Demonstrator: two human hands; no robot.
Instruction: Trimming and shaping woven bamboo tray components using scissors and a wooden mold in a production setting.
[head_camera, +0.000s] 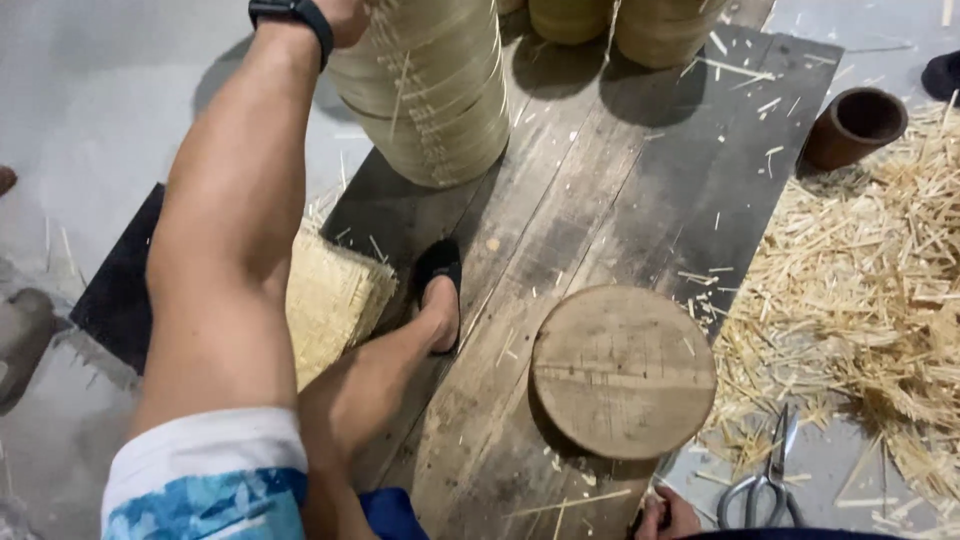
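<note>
Tall stack of pale woven bamboo rings (430, 90), splinter-flecked, under left hand (345, 15)

The plank surface (620, 190) lies bare between the stacked bamboo rings (440, 90) and the round wooden block (622, 372). The foot (438, 300) blocks the left; the straw pile (870, 290) and scissors (765, 480) crowd the right.

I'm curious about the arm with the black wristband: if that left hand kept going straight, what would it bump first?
The left hand already seems to touch the tall stack of round woven bamboo trays, so it meets that first, though depth is unclear.
</note>
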